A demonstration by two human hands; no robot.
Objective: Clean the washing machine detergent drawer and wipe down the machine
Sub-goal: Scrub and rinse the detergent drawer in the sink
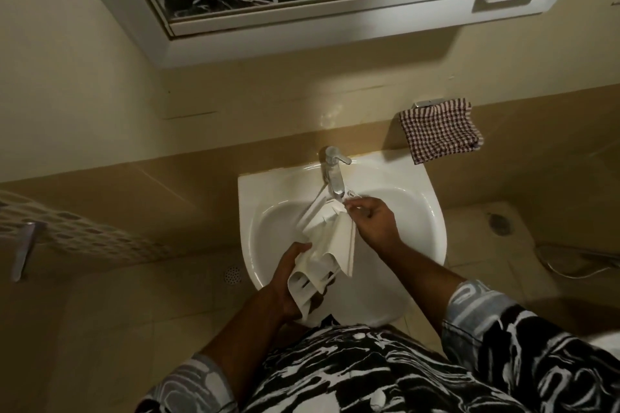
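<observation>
Both on detergent drawer | left grip wraps near end | right grip pinches far end, under tap

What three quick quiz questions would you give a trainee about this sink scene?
1. True or false: the detergent drawer is held over the sink.
2. Where does the left hand grip the drawer? A: its near end. B: its far end. C: nowhere.
3. Fill in: the checked cloth hangs to the ___ of the tap.
Key: 1 true; 2 A; 3 right.
</observation>
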